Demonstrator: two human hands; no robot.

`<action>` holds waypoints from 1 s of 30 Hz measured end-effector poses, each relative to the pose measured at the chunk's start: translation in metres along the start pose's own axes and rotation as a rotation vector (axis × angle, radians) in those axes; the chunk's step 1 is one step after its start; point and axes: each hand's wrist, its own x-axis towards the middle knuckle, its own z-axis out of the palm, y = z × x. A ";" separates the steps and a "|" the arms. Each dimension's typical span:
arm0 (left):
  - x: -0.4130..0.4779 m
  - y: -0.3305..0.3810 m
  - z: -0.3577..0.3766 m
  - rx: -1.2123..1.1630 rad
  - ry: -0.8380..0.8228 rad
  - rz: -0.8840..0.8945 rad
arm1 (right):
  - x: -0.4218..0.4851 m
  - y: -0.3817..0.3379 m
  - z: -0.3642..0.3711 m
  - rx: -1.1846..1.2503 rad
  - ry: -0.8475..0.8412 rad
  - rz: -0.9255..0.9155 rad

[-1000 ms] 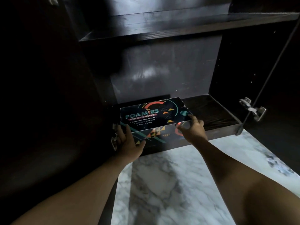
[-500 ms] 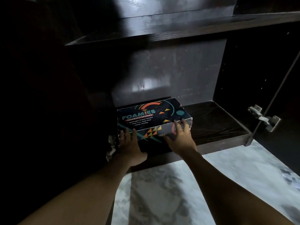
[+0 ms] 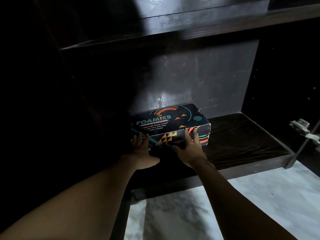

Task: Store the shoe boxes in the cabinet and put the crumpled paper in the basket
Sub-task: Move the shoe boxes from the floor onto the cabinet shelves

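Note:
A dark shoe box (image 3: pixel 168 121) printed with "FOAMIES" and bright triangles lies on the bottom shelf (image 3: pixel 245 135) of the dark wooden cabinet, toward its left side and close to the back wall. My left hand (image 3: pixel 141 150) presses its straight fingers against the left part of the box's front face. My right hand (image 3: pixel 189 147) does the same on the right part of that face, fingers spread flat. No crumpled paper or basket is in view.
An upper shelf (image 3: pixel 173 26) runs above the box. A metal door hinge (image 3: pixel 302 128) sticks out at the right edge of the opening. White marble floor (image 3: pixel 225 208) lies in front of the cabinet. The cabinet's left side is in deep shadow.
The box has slid from the shelf's front edge deeper into the cabinet. Both hands went from holding its front corners to pressing flat on its front face.

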 end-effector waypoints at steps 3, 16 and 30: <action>-0.002 0.002 0.001 -0.001 -0.006 -0.001 | -0.004 0.001 -0.008 -0.008 0.008 -0.001; -0.065 0.110 -0.029 -0.041 0.116 0.300 | -0.090 0.015 -0.117 -0.074 0.285 0.106; -0.207 0.255 -0.006 -0.239 -0.106 0.873 | -0.308 0.036 -0.261 -0.269 0.589 0.418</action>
